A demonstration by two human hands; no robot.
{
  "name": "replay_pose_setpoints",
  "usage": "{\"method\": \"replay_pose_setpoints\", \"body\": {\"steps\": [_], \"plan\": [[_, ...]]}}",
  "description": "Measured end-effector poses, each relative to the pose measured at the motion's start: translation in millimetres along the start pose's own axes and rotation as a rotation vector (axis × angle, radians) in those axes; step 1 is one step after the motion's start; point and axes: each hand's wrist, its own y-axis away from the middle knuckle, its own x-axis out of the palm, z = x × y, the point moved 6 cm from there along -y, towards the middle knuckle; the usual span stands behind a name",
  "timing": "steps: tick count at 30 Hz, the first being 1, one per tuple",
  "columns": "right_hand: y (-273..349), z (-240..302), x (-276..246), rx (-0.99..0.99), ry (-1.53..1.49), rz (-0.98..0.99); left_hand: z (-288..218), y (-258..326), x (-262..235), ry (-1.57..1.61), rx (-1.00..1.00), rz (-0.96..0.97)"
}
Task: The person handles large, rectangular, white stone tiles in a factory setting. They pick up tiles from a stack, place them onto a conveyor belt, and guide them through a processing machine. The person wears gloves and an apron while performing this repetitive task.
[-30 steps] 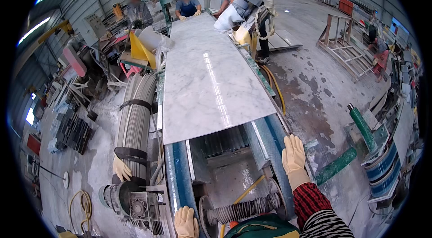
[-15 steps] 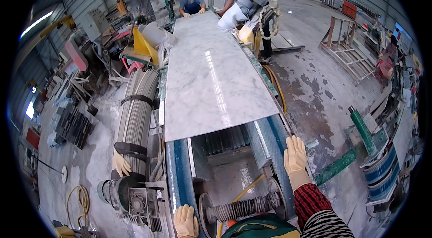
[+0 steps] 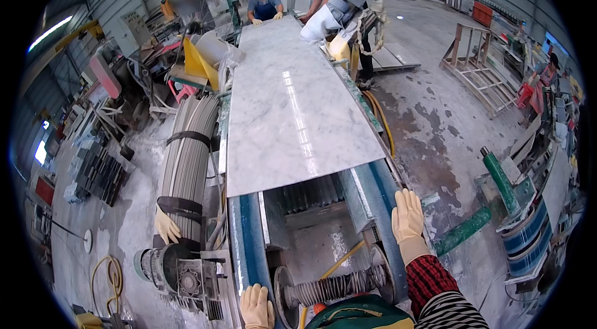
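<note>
A large polished white stone slab with grey veins lies flat on a long conveyor, beyond my hands. The conveyor's blue belts run along both sides toward me. My left hand, in a cream glove, rests on the left side near the lower edge, fingers extended and holding nothing. Further forward, my gloved right hand lies flat on the right side rail, fingers stretched out. Both hands are apart from the slab. Between them sits a ribbed roller shaft with round end wheels.
A loose cream glove lies on a strapped bundle of long strips, above a motor. Two people stand around the slab's far end. Green cylinders and a drum stand right. A wooden frame is farther back.
My hands stay in place. The slab's near edge looks very slightly closer to me. A person at the far right has shifted posture, and the workers at the far end moved slightly.
</note>
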Motion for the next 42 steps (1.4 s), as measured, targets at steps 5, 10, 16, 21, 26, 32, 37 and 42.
{"method": "replay_pose_setpoints", "body": {"steps": [5,10,16,21,26,32,37,42], "plan": [[1.1,1.2,-3.6,0.007,-0.003,0.002,5.1,6.9,5.9,0.049,0.010,0.009],[2.1,0.7,-4.4,-0.006,-0.006,-0.002,5.8,11.2,7.5,0.052,0.003,0.014],[4.5,1.7,-6.8,-0.032,0.007,-0.020,-14.3,-12.2,-15.1,0.076,0.033,0.017],[4.9,2.5,-6.8,-0.041,0.013,-0.013,-22.2,-22.3,-26.3,0.103,0.016,0.063],[6.3,5.5,-8.1,-0.065,0.025,-0.048,-20.8,-19.6,-25.7,0.107,0.019,0.044],[9.2,7.6,-11.4,-0.097,0.032,-0.078,-19.9,-11.9,-25.0,0.076,0.029,0.002],[8.4,13.2,-17.7,-0.111,0.038,-0.099,-18.5,-10.2,-23.4,0.100,0.016,0.007],[5.1,19.7,-16.8,-0.110,0.014,-0.073,-6.0,-0.9,-17.8,0.150,-0.059,0.084]]}}
